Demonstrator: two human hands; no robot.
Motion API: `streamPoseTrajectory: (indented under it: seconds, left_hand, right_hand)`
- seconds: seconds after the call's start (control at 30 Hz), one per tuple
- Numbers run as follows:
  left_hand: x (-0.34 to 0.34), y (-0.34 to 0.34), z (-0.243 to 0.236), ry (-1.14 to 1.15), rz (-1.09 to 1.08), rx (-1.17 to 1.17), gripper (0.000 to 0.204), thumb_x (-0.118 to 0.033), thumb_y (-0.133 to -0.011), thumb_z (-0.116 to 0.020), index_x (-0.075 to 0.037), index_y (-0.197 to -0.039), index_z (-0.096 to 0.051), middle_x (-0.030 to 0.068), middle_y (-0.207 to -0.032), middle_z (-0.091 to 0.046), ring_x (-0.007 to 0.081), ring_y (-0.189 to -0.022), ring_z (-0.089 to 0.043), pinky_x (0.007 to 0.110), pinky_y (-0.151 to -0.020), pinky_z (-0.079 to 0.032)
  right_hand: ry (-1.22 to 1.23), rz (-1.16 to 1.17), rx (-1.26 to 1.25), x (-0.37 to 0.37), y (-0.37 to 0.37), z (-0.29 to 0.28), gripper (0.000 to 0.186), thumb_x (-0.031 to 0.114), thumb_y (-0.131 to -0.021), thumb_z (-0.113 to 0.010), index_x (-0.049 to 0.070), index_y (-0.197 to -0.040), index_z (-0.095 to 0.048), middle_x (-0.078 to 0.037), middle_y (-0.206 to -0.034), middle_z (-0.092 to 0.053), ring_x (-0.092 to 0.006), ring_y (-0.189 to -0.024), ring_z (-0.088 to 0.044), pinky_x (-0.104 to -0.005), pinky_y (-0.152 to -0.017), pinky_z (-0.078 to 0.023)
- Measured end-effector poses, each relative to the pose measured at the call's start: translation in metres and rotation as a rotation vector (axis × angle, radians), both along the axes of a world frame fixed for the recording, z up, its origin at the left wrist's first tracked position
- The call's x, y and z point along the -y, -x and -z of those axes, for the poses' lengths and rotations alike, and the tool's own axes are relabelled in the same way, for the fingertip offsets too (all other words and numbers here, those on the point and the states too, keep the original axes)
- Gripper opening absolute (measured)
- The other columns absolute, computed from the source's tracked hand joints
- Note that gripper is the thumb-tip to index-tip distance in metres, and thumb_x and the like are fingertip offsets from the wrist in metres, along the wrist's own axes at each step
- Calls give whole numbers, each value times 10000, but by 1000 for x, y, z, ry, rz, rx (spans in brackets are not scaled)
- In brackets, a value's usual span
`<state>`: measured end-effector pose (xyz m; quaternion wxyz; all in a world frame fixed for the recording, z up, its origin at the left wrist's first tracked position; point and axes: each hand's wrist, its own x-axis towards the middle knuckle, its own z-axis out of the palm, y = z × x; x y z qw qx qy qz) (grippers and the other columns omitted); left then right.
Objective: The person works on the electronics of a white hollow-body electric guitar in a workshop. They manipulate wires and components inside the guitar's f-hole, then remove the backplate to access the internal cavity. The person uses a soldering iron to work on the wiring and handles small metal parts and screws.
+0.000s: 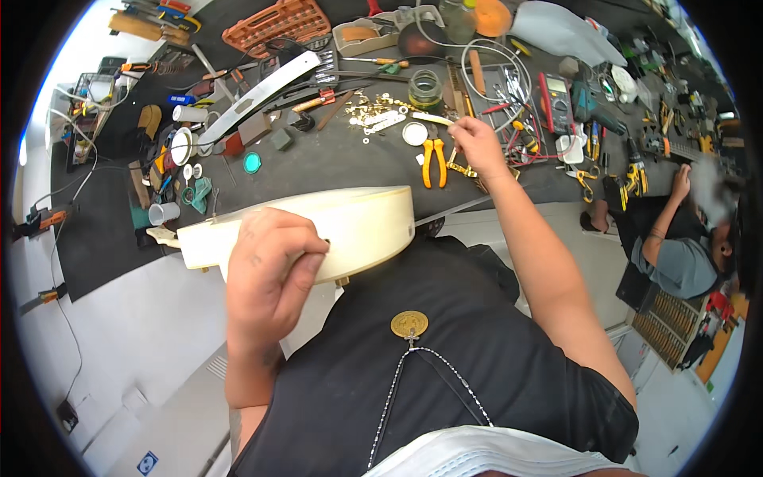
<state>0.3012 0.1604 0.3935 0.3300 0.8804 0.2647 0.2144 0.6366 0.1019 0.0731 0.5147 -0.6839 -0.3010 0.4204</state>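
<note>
A cream, smooth-sided body with a rounded end (358, 219), which looks like a guitar body on its edge, lies along the near edge of the bench. My left hand (274, 266) is closed in a pinch against its near side, next to a small dark spot; what the fingers hold is hidden. My right hand (478, 147) reaches over the bench with thumb and fingers pinched together above gold metal hardware (463, 168). A pale strip (431, 118) lies by its fingertips. Orange-handled pliers (434, 163) and a round white lid (414, 133) are just left of it.
Small gold parts (373, 111) lie scattered beside a glass jar (425, 89). A red multimeter (556, 102), a drill (634, 168) and yellow scissors (584, 181) stand to the right. An orange tool case (274, 28) is at the back. Another person (675, 258) sits at far right.
</note>
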Motion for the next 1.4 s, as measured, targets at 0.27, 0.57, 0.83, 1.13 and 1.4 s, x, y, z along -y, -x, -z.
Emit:
streamPoseTrajectory:
  seconds: [0.27, 0.57, 0.83, 1.13, 1.4]
  left_hand:
    - [-10, 0, -10, 22, 88, -34, 162, 4, -850, -767, -78, -956, -678, 47, -895, -668, 269, -852, -621, 391, -851, -448]
    - [-15, 8, -8, 11, 84, 25, 186, -28, -837, -794, -95, -978, -693, 38, -943, -685, 264, -889, -661, 395, -860, -461]
    - [-11, 13, -6, 28, 52, 77, 197, -71, -852, -809, -125, -1020, -722, 49, -1018, -684, 298, -961, -663, 417, -908, -476]
    - [-11, 17, 0, -7, 5, 224, 171, -140, -887, -775, -156, -1050, -727, 100, -1226, -616, 336, -1164, -595, 458, -964, -462]
    - [-25, 47, 4, 180, 75, 515, 366, -144, -903, -778, -18, -1216, -637, 203, -1276, -568, 419, -1179, -584, 500, -1014, -479]
  right_hand:
    - [-372, 773, -776, 73, -122, -6, 101, 156, -985, -699, 116, -925, -628, 32, -699, -471, -116, -591, -422, -299, -541, -341]
    - [-602, -535, -167, 88, -48, -284, 190, 205, -982, -681, 26, -924, -658, -67, -805, -582, -218, -749, -559, -347, -683, -435]
    - [-491, -557, 317, 25, 131, -251, 296, 109, -882, -809, -7, -1130, -696, -185, -1132, -685, -349, -1018, -660, -406, -904, -537]
    - [-623, -392, 196, 27, 181, -231, 224, 55, -1013, -701, -19, -1219, -653, -106, -1233, -663, -232, -1158, -617, -369, -1067, -459]
    - [-547, -35, -2, 47, 190, -219, 55, 35, -1045, -685, 13, -1084, -653, -133, -1111, -717, -227, -1058, -691, -354, -988, -550]
